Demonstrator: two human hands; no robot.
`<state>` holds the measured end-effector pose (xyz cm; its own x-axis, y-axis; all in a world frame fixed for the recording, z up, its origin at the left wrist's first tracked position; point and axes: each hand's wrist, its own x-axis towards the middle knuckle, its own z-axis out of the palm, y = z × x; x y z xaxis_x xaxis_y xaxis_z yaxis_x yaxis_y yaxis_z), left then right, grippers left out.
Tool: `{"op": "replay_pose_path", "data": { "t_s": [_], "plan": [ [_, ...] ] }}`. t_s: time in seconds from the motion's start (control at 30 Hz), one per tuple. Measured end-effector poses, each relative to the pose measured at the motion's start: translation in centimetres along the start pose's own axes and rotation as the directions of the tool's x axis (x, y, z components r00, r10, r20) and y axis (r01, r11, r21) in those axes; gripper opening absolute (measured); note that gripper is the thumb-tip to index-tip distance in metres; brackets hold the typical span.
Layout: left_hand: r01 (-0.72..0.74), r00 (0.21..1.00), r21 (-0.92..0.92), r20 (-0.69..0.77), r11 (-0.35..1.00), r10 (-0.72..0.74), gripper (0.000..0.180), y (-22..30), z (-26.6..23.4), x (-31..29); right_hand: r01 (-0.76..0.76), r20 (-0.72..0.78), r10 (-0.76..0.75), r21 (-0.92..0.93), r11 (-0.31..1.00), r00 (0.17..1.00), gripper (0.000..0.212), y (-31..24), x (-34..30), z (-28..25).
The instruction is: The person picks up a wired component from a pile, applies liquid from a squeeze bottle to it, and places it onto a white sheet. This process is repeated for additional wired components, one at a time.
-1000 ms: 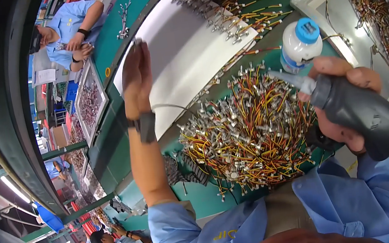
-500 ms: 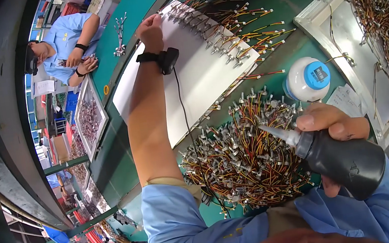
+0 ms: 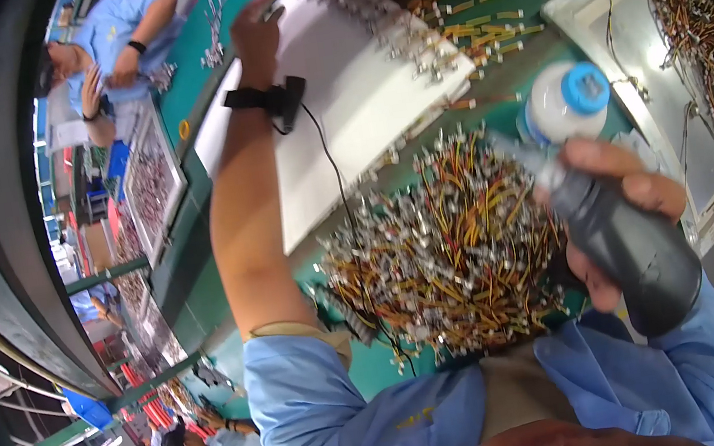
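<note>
Green bench [image 3: 369, 376] under us, crowded. Our left hand [image 3: 255, 29] is stretched to the far side, resting at the far edge of a white board [image 3: 359, 104] that lies tilted across the bench. Fingers curl over the board's edge; we cannot tell whether they pinch anything. A black wrist strap [image 3: 267, 100] sits on that arm, its thin black cord [image 3: 335, 180] trailing back over the board toward us.

Our right hand [image 3: 624, 204] is closed around a dark grey tool [image 3: 630, 253], fingers wrapped tight on its body. The tool's pale, pointed nozzle [image 3: 516, 153] aims left and far, its tip at the right edge of a wire heap [image 3: 446, 270]. That heap of short yellow, orange and brown wires with metal ends lies near us, between our two arms, just near of the board and touching its near edge.

A row of like wires [image 3: 430, 30] lines the board's far right edge, metal ends on the white, tails fanned out over the green. Just right of the nozzle stands a white bottle [image 3: 566, 100] with a blue cap [image 3: 584, 86], near the right hand. Farther right, a white tray [image 3: 633, 47] holds more wires [image 3: 708, 55] along its right side.

Far left, another person in a blue shirt [image 3: 123, 18] works at the same bench. Another framed tray [image 3: 152, 183] of small parts lies left of our left arm.
</note>
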<state>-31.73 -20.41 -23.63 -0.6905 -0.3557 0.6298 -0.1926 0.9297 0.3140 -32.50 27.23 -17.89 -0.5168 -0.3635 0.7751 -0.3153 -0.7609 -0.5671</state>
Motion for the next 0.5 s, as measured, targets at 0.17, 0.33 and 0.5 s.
{"op": "replay_pose_path", "data": {
  "t_s": [0.17,0.33,0.5],
  "plan": [
    [0.398,0.68,-0.381,0.733,0.834,0.01,0.028,12.8,-12.4,-3.4,-0.018,0.103,0.025,-0.067,0.998,0.994,0.07,0.5,0.3,-0.1],
    [0.164,0.458,-0.268,0.873,0.949,0.168,0.026,19.0,-18.0,-15.0,0.076,0.094,-0.062,-0.159,0.984,0.994,0.067,1.4,-1.1,1.5],
    [0.226,0.79,-0.196,0.611,0.954,-0.062,0.025,20.7,-21.1,-22.6,0.081,0.065,-0.068,-0.217,0.973,0.996,0.064,0.8,-1.7,3.0]
  ]
}}
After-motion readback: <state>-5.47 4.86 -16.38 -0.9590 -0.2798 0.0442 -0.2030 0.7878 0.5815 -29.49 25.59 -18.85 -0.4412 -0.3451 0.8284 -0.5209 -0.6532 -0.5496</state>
